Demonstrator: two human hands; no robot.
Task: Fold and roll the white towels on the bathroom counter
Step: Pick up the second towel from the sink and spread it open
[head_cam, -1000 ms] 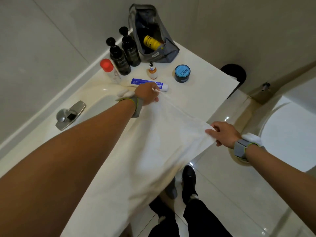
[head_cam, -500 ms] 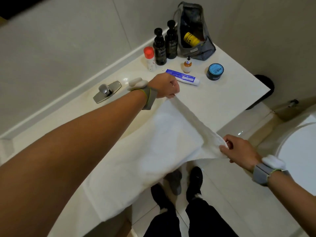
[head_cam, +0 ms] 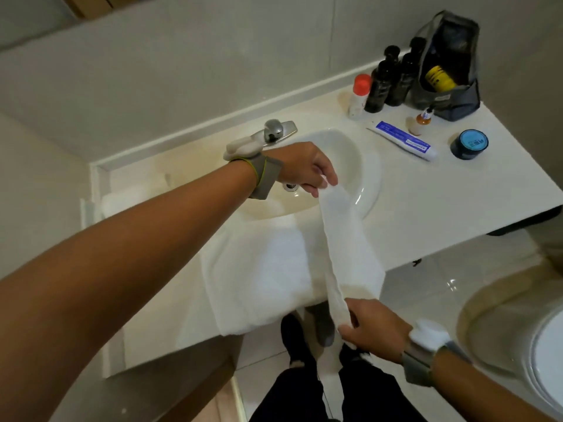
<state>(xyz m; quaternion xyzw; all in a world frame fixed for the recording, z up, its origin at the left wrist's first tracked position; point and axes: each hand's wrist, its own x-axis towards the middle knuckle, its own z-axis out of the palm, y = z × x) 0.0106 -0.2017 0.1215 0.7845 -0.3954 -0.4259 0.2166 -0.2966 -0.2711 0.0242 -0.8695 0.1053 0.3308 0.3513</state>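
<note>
A white towel (head_cam: pixel 262 275) lies over the front edge of the white bathroom counter (head_cam: pixel 432 208), just in front of the sink. Its right-hand edge is lifted off the counter and stretched taut between my two hands. My left hand (head_cam: pixel 304 169) pinches the far corner above the sink basin. My right hand (head_cam: pixel 371 328) pinches the near corner, off the counter's front edge and above the floor. The lifted edge stands partly folded over the rest of the towel.
The sink basin (head_cam: pixel 362 178) and chrome faucet (head_cam: pixel 275 130) are behind the towel. At the back right stand a toothpaste tube (head_cam: pixel 402 141), a blue-lidded jar (head_cam: pixel 469 144), dark bottles (head_cam: pixel 387 80), a red-capped bottle (head_cam: pixel 358 95) and a grey toiletry bag (head_cam: pixel 447 65). A toilet (head_cam: pixel 545 345) is at lower right.
Both hands have carried the towel's right edge leftward, from near the toothpaste to over the sink. The edge now stands folded over the towel. The camera view has swung left.
</note>
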